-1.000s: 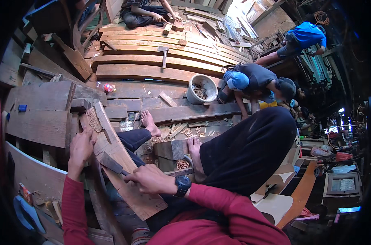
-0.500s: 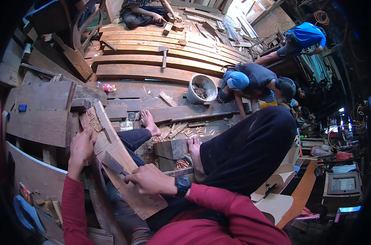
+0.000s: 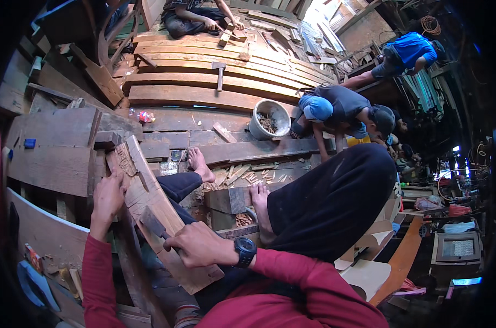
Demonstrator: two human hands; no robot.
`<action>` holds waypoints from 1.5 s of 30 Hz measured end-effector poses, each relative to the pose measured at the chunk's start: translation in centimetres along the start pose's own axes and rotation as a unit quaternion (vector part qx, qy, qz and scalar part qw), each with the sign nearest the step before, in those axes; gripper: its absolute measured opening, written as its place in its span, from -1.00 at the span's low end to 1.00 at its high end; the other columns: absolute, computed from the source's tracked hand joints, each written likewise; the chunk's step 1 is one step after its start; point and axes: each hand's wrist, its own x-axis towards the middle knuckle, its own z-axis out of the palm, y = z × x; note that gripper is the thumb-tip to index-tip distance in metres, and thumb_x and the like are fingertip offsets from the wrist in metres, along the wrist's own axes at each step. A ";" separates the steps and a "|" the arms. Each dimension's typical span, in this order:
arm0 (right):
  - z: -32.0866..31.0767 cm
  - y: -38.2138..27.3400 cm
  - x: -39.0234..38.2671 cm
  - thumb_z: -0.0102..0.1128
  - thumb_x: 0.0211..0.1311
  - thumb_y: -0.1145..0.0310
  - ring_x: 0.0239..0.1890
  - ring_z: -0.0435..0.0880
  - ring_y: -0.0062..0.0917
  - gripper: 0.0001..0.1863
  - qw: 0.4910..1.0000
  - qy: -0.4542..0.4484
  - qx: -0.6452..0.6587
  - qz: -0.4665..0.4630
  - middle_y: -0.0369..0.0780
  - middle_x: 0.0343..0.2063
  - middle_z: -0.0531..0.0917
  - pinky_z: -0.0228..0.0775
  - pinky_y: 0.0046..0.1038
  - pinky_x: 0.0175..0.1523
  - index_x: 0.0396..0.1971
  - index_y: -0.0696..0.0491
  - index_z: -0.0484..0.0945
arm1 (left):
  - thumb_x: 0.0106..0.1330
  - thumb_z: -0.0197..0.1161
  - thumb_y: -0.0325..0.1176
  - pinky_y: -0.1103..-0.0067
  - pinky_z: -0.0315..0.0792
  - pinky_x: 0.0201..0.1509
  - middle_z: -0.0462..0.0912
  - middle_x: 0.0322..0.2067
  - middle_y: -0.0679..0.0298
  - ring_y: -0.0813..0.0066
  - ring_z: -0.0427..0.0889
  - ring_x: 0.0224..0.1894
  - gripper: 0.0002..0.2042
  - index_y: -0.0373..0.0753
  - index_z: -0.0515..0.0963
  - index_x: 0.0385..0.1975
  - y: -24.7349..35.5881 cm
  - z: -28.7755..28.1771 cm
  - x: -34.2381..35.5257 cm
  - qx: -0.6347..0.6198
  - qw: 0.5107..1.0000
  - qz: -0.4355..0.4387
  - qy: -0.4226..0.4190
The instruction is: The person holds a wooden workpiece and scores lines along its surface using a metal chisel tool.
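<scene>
A thick wooden plank [image 3: 160,199] lies slanted in front of me, with a rough carved hollow at its far end. My right hand [image 3: 200,244], closed round the handle, holds what looks like a broad-bladed chisel [image 3: 153,223]. Its flat dark blade lies over the plank's middle and points to the far left. At the plank's left edge, near the hollow, my left hand [image 3: 108,199] grips the side; some of its fingertips are hidden.
A hammer [image 3: 219,75] rests on long beams [image 3: 188,97] ahead. Beside them stands a bucket [image 3: 257,127] of scraps. Wood chips [image 3: 242,176] lie near my bare feet. Co-workers crouch ahead and at right, one in a blue cap [image 3: 317,108]. A wide board [image 3: 51,147] is at left.
The chisel and my right hand have shifted very slightly toward me. My left hand stays in place. A co-worker in a blue shirt at the far right has moved a little.
</scene>
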 end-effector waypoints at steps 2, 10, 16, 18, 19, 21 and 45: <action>1.1 1.8 -0.3 0.13 -0.20 0.45 -0.48 0.66 -0.12 -0.58 1.000 0.017 -0.005 0.005 -0.08 -0.57 0.66 0.44 -0.15 -0.41 -0.22 -0.02 0.70 | 0.24 0.31 -0.33 0.17 0.56 0.01 0.58 0.08 -0.07 -0.12 0.67 -0.10 -0.62 -0.23 0.56 0.07 0.5 -0.4 0.2 -0.013 0.999 -0.024 -0.024; 0.7 1.2 0.0 0.14 -0.18 0.46 -0.45 0.67 -0.11 -0.60 0.999 0.010 0.005 0.033 -0.10 -0.52 0.68 0.45 -0.13 -0.39 -0.22 0.00 0.70 | 0.26 0.29 -0.33 0.16 0.56 0.01 0.48 0.20 -0.06 -0.11 0.65 -0.05 -0.62 -0.23 0.54 0.08 0.0 0.2 0.2 -0.008 1.000 -0.011 -0.019; -0.4 -0.6 0.2 0.13 -0.18 0.45 -0.47 0.66 -0.11 -0.60 1.000 -0.001 0.024 0.019 -0.07 -0.57 0.66 0.46 -0.14 -0.39 -0.23 -0.01 0.71 | 0.24 0.31 -0.34 0.18 0.55 0.04 0.45 0.22 -0.07 -0.12 0.63 -0.02 -0.66 -0.27 0.55 0.00 -0.5 0.5 0.0 -0.011 1.000 -0.002 -0.011; 1.4 1.6 -0.5 0.11 -0.19 0.45 -0.50 0.65 -0.10 -0.60 0.999 0.030 0.016 0.023 -0.05 -0.61 0.64 0.45 -0.14 -0.39 -0.24 0.00 0.71 | 0.23 0.31 -0.34 0.19 0.55 0.05 0.45 0.22 -0.07 -0.12 0.63 -0.01 -0.67 -0.28 0.55 -0.02 0.1 0.6 0.6 -0.025 1.000 -0.008 -0.011; 1.3 1.3 -0.1 0.10 -0.20 0.46 -0.53 0.64 -0.09 -0.60 0.998 0.056 0.018 0.018 -0.03 -0.64 0.62 0.44 -0.13 -0.40 -0.24 0.00 0.71 | 0.23 0.31 -0.33 0.19 0.55 0.04 0.46 0.22 -0.08 -0.12 0.63 -0.01 -0.67 -0.27 0.56 -0.03 -0.1 0.6 0.3 -0.022 1.000 0.000 -0.007; 0.8 0.3 0.1 0.09 -0.19 0.46 -0.53 0.64 -0.09 -0.60 0.998 0.042 0.036 0.012 -0.03 -0.64 0.62 0.45 -0.13 -0.40 -0.24 0.01 0.71 | 0.22 0.31 -0.32 0.19 0.55 0.04 0.46 0.21 -0.08 -0.12 0.63 -0.01 -0.68 -0.27 0.56 -0.04 -0.7 0.6 0.1 -0.016 1.000 0.005 -0.002; -1.0 -0.9 0.0 0.12 -0.20 0.45 -0.45 0.65 -0.05 -0.61 0.997 -0.038 0.030 0.064 0.02 -0.60 0.64 0.47 -0.13 -0.31 -0.26 0.03 0.73 | 0.27 0.26 -0.34 0.14 0.56 -0.02 0.48 0.18 -0.11 -0.13 0.65 -0.08 -0.71 -0.28 0.54 -0.04 -0.8 1.1 0.2 -0.018 1.000 0.018 0.003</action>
